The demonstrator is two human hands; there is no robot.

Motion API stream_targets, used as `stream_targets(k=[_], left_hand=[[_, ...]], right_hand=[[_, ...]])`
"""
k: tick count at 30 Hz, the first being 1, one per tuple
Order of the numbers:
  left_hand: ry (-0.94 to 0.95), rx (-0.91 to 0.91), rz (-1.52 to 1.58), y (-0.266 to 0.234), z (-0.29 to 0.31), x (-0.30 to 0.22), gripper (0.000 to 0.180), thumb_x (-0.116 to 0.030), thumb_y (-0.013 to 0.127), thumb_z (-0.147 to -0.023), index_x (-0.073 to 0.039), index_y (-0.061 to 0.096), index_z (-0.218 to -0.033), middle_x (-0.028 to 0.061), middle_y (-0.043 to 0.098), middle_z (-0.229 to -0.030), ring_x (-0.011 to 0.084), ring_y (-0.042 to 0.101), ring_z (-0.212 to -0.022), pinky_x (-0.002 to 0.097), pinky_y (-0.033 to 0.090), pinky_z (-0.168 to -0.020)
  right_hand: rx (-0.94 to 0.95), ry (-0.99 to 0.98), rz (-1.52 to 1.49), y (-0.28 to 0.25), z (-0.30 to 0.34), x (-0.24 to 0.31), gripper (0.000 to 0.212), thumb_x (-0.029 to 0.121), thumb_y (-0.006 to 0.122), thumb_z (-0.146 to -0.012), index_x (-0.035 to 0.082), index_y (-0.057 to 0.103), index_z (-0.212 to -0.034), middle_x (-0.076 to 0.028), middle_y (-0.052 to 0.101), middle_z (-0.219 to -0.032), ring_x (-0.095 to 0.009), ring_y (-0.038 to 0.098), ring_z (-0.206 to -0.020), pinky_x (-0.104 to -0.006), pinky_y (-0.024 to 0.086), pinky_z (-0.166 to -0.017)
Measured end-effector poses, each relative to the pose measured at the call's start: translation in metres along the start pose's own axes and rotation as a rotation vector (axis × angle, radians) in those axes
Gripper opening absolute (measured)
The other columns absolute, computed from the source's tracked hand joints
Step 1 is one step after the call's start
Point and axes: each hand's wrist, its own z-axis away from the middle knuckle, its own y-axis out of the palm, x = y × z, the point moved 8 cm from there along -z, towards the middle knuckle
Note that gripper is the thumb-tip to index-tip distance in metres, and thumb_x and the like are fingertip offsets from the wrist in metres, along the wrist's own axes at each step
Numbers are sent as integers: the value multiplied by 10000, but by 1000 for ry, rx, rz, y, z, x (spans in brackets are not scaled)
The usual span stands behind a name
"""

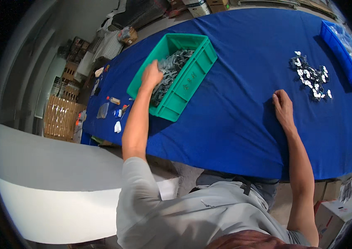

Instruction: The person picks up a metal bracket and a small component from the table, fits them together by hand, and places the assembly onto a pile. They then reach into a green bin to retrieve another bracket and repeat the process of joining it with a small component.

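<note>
A green plastic crate [183,97] stands left of centre on the table, tilted to my view. Inside it lies a heap of small grey and dark parts [168,85], with what looks like clear plastic film [168,63] on top. My left hand [152,74] reaches over the crate's left wall, its fingers closed at the heap; what they hold, if anything, is hidden. Well to the right, my right hand [283,106] rests low over the cloth with curled fingers, their inner side out of sight. Beyond it are scattered small black-and-white parts [312,77].
A blue cloth [238,124] covers the table. At the far right sits a blue bin [342,54] with clear plastic bags. Left of the crate lie a small bottle [114,100], a crumpled white piece [118,127] and other small items. A white surface [59,174] borders my left side.
</note>
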Motion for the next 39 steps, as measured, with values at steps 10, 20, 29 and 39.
stream_targets(k=[10, 20, 29, 39], left_hand=[[272, -24, 190, 16, 35, -16, 574, -227, 732, -798, 30, 569, -1284, 302, 542, -1286, 435, 503, -1225, 456, 398, -1055], [620, -177, 495, 52, 89, -278, 426, -215, 655, -908, 21, 600, -1259, 228, 534, -1376, 373, 500, -1284, 439, 376, -1095], [510, 103, 190, 161, 93, -321, 662, -557, 445, -978, -138, 406, -1489, 196, 282, -1575, 370, 234, -1465, 544, 182, -1174], [532, 20, 178, 165, 93, -325, 648, -555, 449, -972, -136, 436, -1467, 197, 339, -1548, 369, 289, -1443, 546, 227, -1157]], right_hand=[[-49, -76, 33, -1, 1, 7, 175, 168, 583, -921, 7, 611, -983, -208, 630, -961, -396, 609, -924, -460, 490, -805], [-58, -41, 58, 4, 2, -2, 165, 187, 561, -924, 32, 576, -977, -203, 625, -933, -401, 617, -899, -492, 496, -783], [-50, -31, 91, 4, 0, 2, 179, 200, 540, -936, 29, 572, -979, -194, 624, -939, -397, 624, -905, -506, 501, -784], [-16, -19, 116, 6, 0, 1, 210, 233, 509, -953, 31, 559, -975, -205, 617, -960, -414, 613, -923, -521, 487, -784]])
